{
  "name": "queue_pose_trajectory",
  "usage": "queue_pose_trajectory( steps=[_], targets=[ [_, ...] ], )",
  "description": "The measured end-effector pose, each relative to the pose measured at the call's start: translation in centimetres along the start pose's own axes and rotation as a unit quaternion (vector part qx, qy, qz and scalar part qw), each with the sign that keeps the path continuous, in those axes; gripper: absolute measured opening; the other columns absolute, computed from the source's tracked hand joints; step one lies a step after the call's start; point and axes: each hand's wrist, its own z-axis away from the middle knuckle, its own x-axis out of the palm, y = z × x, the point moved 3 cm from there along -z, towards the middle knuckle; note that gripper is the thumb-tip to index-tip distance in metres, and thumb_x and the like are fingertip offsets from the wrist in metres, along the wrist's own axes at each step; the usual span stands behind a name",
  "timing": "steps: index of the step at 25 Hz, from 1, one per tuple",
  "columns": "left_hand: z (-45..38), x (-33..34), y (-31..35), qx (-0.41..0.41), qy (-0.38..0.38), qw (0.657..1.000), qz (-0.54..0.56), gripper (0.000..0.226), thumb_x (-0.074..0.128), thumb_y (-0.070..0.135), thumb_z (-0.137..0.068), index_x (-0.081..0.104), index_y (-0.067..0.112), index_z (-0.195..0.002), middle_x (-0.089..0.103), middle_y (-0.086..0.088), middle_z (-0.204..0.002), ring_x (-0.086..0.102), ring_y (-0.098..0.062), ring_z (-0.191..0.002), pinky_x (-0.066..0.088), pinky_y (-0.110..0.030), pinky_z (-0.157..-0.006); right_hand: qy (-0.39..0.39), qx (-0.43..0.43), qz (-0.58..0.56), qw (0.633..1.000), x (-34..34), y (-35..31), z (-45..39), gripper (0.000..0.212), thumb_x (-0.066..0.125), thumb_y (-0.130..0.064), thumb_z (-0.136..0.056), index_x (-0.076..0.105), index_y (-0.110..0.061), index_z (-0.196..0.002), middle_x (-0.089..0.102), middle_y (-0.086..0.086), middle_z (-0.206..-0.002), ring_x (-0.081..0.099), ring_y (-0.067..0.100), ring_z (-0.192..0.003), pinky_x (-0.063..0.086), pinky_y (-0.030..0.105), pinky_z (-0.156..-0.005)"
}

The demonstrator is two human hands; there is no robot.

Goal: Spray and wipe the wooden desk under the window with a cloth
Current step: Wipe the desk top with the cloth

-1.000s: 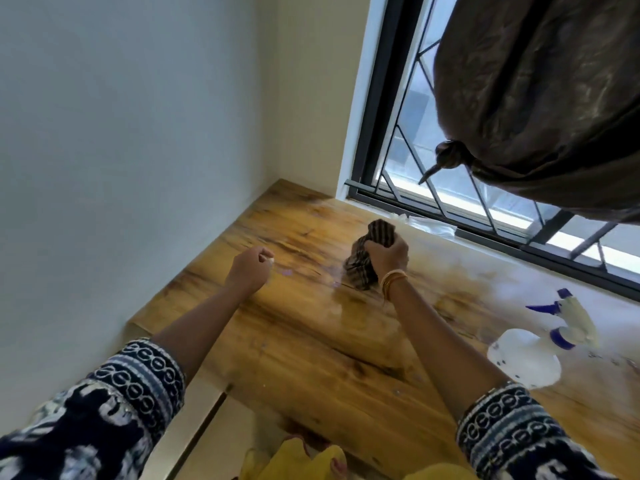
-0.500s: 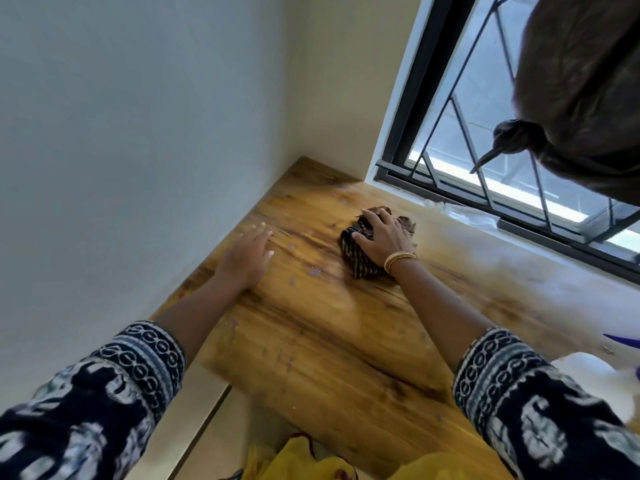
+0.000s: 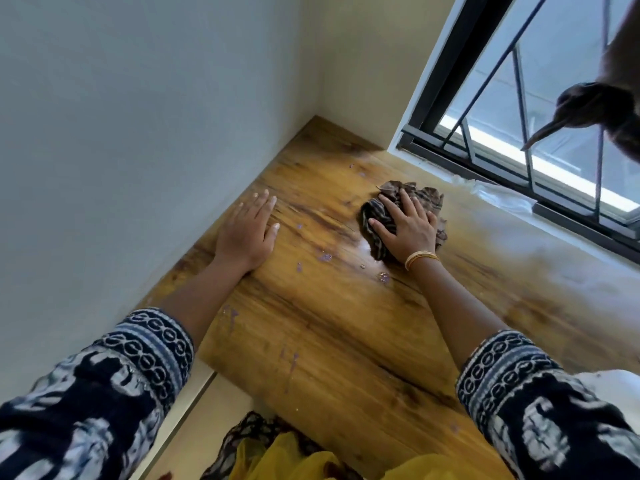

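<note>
The wooden table (image 3: 332, 341) sits in a corner, with a pale wall (image 3: 138, 116) on the left and a window (image 3: 519, 116) with black bars at the back. The wood is shiny and wet near the middle, and small purple spots dot it.

The right hand (image 3: 407, 230) lies flat on the crumpled striped cloth (image 3: 415, 202) and presses it on the table, just beside the window side. Its fingers (image 3: 384, 228) are spread wide over the cloth. The left hand (image 3: 247, 233) rests flat on the bare wood near the wall, fingers straight and close together.

1 second ago the right hand gripped the cloth in a bunch and the left hand was a loose fist. Now both hands are flat. The spray bottle seen then on the right is almost out of the picture now; only a white bit (image 3: 616, 386) shows past the right sleeve (image 3: 519, 393).

A dark tied curtain (image 3: 595, 105) hangs over the window at the top right. Yellow clothing (image 3: 294, 459) shows at the bottom.
</note>
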Motion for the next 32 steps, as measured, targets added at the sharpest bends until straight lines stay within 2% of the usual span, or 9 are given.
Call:
queue_pose_trajectory(
  steps=[8, 12, 15, 17, 20, 24, 26, 29, 32],
  targets=[
    [-0.5, 0.8, -0.5, -0.009, 0.024, 1.0, 0.014, 0.058, 0.03, 0.039, -0.097, 0.027, 0.023, -0.152, 0.023, 0.003, -0.161, 0.017, -0.015, -0.149, 0.016, -0.04, -0.122, 0.004, 0.205, -0.05, 0.977, 0.6, -4.6, -3.6, 0.066, 0.026, -0.062, -0.095, 0.023, -0.034, -0.154, 0.01, 0.01, -0.165, 0.011, 0.036, -0.15, 0.01, 0.059, -0.119],
    [-0.6, 0.7, -0.5, -0.014, 0.022, 0.999, 0.02, 0.06, 0.028, 0.041, -0.095, 0.027, 0.024, -0.153, 0.023, 0.004, -0.161, 0.017, -0.014, -0.149, 0.016, -0.039, -0.122, -0.017, -0.039, -0.028, 0.999, 1.2, -9.1, -2.3, 0.065, 0.022, -0.066, -0.095, 0.025, -0.037, -0.153, 0.014, 0.004, -0.164, 0.013, 0.03, -0.151, 0.012, 0.055, -0.12],
    [-0.6, 0.5, -0.5, -0.015, 0.024, 0.999, 0.022, 0.058, 0.032, 0.038, -0.096, 0.027, 0.025, -0.152, 0.023, 0.005, -0.161, 0.017, -0.014, -0.149, 0.016, -0.038, -0.121, -0.042, -0.219, 0.009, 0.975, 0.7, -7.1, -3.9, 0.063, 0.025, -0.072, -0.093, 0.025, -0.046, -0.151, 0.012, -0.003, -0.165, 0.014, 0.027, -0.151, 0.014, 0.056, -0.119],
    [-0.5, 0.6, -0.5, -0.017, 0.024, 0.999, 0.025, 0.056, 0.036, 0.035, -0.098, 0.028, 0.025, -0.152, 0.023, 0.005, -0.16, 0.017, -0.014, -0.149, 0.015, -0.038, -0.122, -0.028, -0.127, 0.004, 0.992, 0.2, -2.7, -6.2, 0.063, 0.027, -0.075, -0.091, 0.027, -0.051, -0.149, 0.008, 0.001, -0.165, 0.012, 0.031, -0.15, 0.012, 0.055, -0.12],
    [-0.5, 0.6, -0.5, -0.024, 0.027, 0.999, 0.025, 0.055, 0.039, 0.033, -0.099, 0.029, 0.025, -0.152, 0.023, 0.006, -0.16, 0.017, -0.013, -0.149, 0.015, -0.037, -0.122, 0.0, 0.137, -0.011, 0.991, 0.2, 2.1, -7.7, 0.065, 0.027, -0.074, -0.09, 0.028, -0.048, -0.149, 0.011, 0.011, -0.164, 0.012, 0.038, -0.149, 0.014, 0.054, -0.119],
    [-0.5, 0.6, -0.5, -0.025, 0.032, 0.999, 0.019, 0.056, 0.035, 0.036, -0.097, 0.028, 0.026, -0.152, 0.023, 0.006, -0.16, 0.017, -0.012, -0.148, 0.017, -0.038, -0.121, 0.01, 0.315, -0.076, 0.946, 0.3, -4.6, -9.4, 0.073, 0.033, -0.06, -0.094, 0.02, -0.025, -0.156, 0.006, 0.021, -0.163, 0.007, 0.044, -0.148, 0.006, 0.058, -0.119],
    [-0.5, 0.6, -0.5, -0.023, 0.034, 0.999, 0.02, 0.057, 0.033, 0.038, -0.096, 0.029, 0.026, -0.152, 0.024, 0.007, -0.16, 0.018, -0.012, -0.148, 0.018, -0.038, -0.121, -0.005, 0.24, -0.114, 0.964, 0.2, -10.8, -11.1, 0.078, 0.036, -0.057, -0.093, 0.014, -0.017, -0.157, 0.009, 0.021, -0.163, 0.008, 0.043, -0.149, 0.007, 0.056, -0.119],
    [-0.6, 0.8, -0.6, -0.017, 0.037, 0.999, 0.018, 0.058, 0.032, 0.04, -0.095, 0.032, 0.025, -0.151, 0.026, 0.005, -0.16, 0.02, -0.013, -0.148, 0.02, -0.039, -0.121, -0.03, -0.05, -0.069, 0.996, 1.1, -19.1, -11.3, 0.077, 0.035, -0.057, -0.093, 0.018, -0.015, -0.156, 0.019, 0.012, -0.162, 0.017, 0.032, -0.149, 0.014, 0.05, -0.121],
    [-0.6, 0.6, -0.6, -0.016, 0.038, 0.999, 0.019, 0.058, 0.032, 0.04, -0.095, 0.031, 0.025, -0.151, 0.026, 0.005, -0.16, 0.021, -0.013, -0.148, 0.02, -0.038, -0.121, -0.035, -0.2, -0.035, 0.979, 0.7, -17.7, -14.0, 0.07, 0.035, -0.06, -0.096, 0.025, -0.025, -0.155, 0.026, 0.005, -0.161, 0.028, 0.027, -0.146, 0.025, 0.042, -0.116]
  ],
)
